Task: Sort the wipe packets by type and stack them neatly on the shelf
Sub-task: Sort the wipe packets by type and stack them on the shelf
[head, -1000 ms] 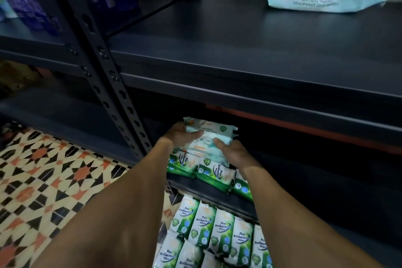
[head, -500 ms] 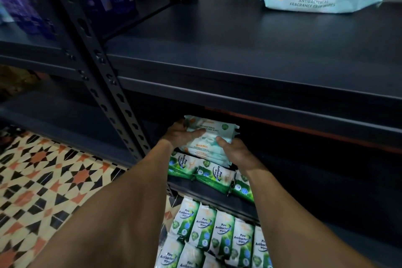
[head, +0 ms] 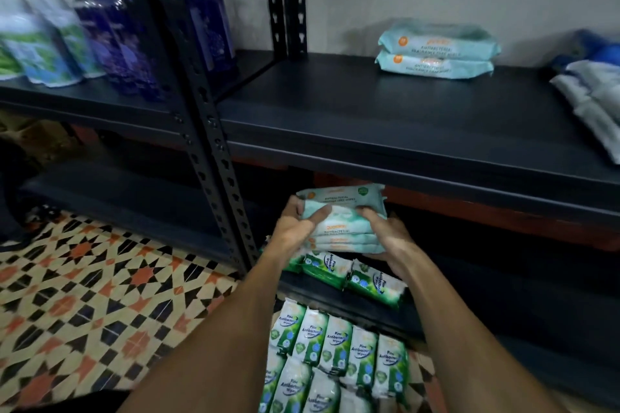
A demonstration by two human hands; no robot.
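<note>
Standing on the far left shelf, purple bottles (head: 114, 43) and green-and-white bottles (head: 37, 50) are blurring together behind a black upright post (head: 208, 131). Below them a patterned tile floor (head: 84, 295) is showing. Near the middle, the left hand (head: 295, 230) is closing on the left end of a pile of pale teal wipe packets (head: 342, 218), thumb on top, while the right hand (head: 385, 238) is gripping the right end, fingers curling over the pile's upper edge. The pile is hanging just under the front lip of the upper shelf (head: 402, 131), above green pine wipe packets (head: 349, 273) lying on the lower shelf. More pine packets (head: 335, 352) are lying in rows near the bottom. Farther right, two teal packets (head: 436, 54) are sitting stacked at the back of the upper shelf, and pale pouches (head: 593, 94) are lying at its right edge.
</note>
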